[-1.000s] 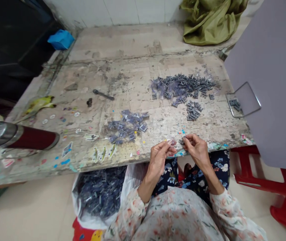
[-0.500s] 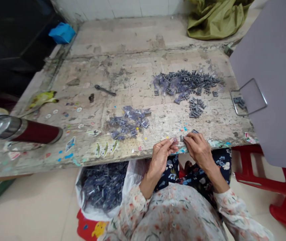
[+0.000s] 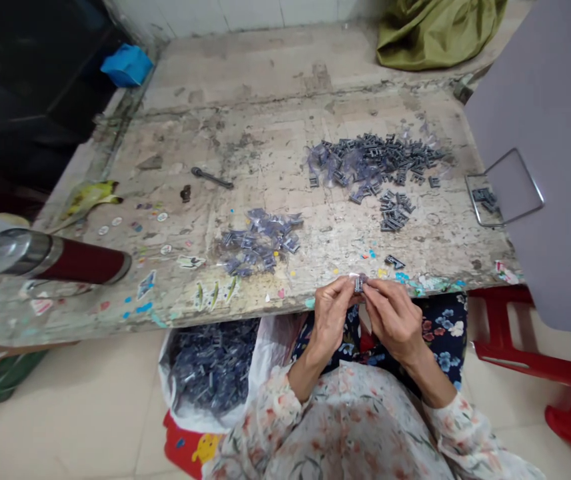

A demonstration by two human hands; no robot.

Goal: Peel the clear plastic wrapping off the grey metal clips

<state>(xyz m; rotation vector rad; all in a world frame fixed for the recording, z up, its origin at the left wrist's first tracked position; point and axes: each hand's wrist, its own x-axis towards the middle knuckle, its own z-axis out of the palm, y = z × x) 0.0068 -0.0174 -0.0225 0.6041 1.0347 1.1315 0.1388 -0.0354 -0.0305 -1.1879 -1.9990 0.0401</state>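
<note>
The left hand (image 3: 332, 313) and the right hand (image 3: 392, 315) met at the near edge of the table (image 3: 265, 143), fingertips pinched together on one small grey clip (image 3: 358, 284) held between them, just off the table's rim; a bit of clear film showed at the top of the clip, though its detail was too small to make out. Both hands were closed in a fingertip grip, the left from the left side and the right from the right. On the table just beyond the right hand lay a single loose clip (image 3: 394, 261). Farther in, towards the table's middle, sat a small heap of bagged clips (image 3: 260, 241). Near the table's far right lay the big pile (image 3: 375, 160) of grey clips mixed with clear bags, with a smaller stacked cluster (image 3: 393, 211) on its near side. At the table's right edge a wire handle (image 3: 506, 188) lay beside a grey board (image 3: 550, 133), with a few clips inside its loop. A bolt (image 3: 210, 177) lay left of the table's middle. A flask (image 3: 50, 260) with a red body rested on its side at the table's left end, and a banana peel (image 3: 90, 195) lay behind it. Below the table's near edge, left of the hands, stood a white sack (image 3: 213, 367) filled with more grey pieces. A red stool (image 3: 560, 373) stood under the table's right corner. An olive cloth (image 3: 435, 30) was bunched at the table's far end, and a blue rag (image 3: 126, 65) at its far left.
</note>
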